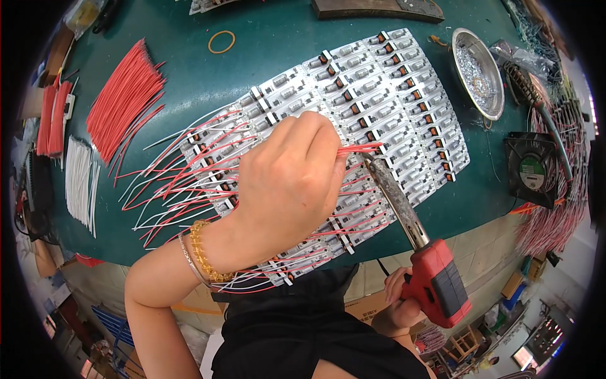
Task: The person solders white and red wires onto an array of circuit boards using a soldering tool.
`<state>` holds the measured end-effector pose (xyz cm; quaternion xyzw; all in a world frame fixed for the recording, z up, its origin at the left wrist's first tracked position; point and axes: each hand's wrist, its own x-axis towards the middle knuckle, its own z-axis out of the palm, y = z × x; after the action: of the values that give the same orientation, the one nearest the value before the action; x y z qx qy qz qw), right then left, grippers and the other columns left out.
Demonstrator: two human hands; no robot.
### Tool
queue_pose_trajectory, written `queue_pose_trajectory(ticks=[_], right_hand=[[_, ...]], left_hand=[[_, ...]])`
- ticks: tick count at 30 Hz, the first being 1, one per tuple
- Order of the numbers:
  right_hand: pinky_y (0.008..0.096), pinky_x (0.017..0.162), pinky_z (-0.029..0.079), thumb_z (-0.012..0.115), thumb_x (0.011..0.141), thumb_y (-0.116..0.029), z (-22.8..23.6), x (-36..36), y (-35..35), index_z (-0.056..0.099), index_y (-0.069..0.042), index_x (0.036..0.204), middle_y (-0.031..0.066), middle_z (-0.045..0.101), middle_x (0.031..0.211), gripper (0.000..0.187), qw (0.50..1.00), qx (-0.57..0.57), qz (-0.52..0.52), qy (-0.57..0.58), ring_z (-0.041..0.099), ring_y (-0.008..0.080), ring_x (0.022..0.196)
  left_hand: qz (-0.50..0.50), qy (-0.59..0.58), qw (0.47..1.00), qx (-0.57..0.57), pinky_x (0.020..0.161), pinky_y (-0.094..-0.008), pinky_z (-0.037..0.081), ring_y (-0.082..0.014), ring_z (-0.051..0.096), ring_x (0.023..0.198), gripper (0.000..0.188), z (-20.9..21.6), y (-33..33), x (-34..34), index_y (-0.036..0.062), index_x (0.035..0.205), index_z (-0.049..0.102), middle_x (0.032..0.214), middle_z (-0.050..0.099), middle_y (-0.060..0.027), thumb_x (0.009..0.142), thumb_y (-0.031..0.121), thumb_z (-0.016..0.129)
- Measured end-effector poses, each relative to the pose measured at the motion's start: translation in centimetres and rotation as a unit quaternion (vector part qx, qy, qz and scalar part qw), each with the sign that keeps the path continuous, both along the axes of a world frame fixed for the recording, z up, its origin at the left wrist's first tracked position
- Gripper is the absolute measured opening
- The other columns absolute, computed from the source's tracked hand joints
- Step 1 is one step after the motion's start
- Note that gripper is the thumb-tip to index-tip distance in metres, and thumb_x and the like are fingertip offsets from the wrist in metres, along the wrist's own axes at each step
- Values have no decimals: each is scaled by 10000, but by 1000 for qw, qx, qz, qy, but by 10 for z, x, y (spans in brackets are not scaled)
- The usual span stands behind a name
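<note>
A few short red wires (pixel 361 150) are pinched in the fingers of my left hand (pixel 287 180), their ends pointing right over a silvery panel of small circuit boards (pixel 404 104). Around its red-and-black handle, my right hand (pixel 399 300) grips a soldering iron (pixel 439 278). The iron's dark tip reaches up beside the wire ends; whether it touches a board cannot be told. Red and white wires (pixel 170 183) trail leftward from the boards' left part. Part of the panel is hidden under my left hand and wrist.
Loose red wires (pixel 125 98) and white wires (pixel 79 186) lie in piles on the green table (pixel 189 69). A metal bowl (pixel 456 62) with shiny bits stands at the far right, near a small black fan (pixel 532 169). A rubber band (pixel 233 42) lies at the back.
</note>
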<state>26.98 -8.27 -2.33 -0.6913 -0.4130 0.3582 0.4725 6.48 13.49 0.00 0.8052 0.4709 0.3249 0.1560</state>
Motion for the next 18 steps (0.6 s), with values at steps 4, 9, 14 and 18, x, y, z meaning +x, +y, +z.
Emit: queue_pose_trajectory(ticks=[4,9,14,18], right_hand=[[323,563,382,601,811,-728,19,8,15,603,-71,733,45,535,671,662,991,-45,127,11,529,211,592],[277,593,425,659,831,-642,7,8,12,599,-45,956,21,557,713,613,993,35,95,67,549,142,632],[226,434,354,586,830,-723,-8,7,2,435,91,1351,-36,444,508,978,990,80,43,107,432,95,404],[231,435,353,582,824,-734,-5,-4,19,438,82,1354,-37,431,498,984,988,89,37,119,423,97,404]], left_hand=[[-1,0,1000,-4,567,-345,467,-244,590,680,142,1,0,1,29,786,589,863,622,-72,753,16,727],[0,3,1000,-5,568,-343,472,-243,595,679,137,3,0,0,27,787,593,868,624,-71,757,13,726],[4,-49,998,-44,569,-315,490,-217,621,667,108,-1,3,-2,10,807,619,889,637,-74,786,12,725],[35,-74,993,-82,582,-292,502,-194,631,657,98,1,7,-5,-3,838,642,895,643,-84,804,21,731]])
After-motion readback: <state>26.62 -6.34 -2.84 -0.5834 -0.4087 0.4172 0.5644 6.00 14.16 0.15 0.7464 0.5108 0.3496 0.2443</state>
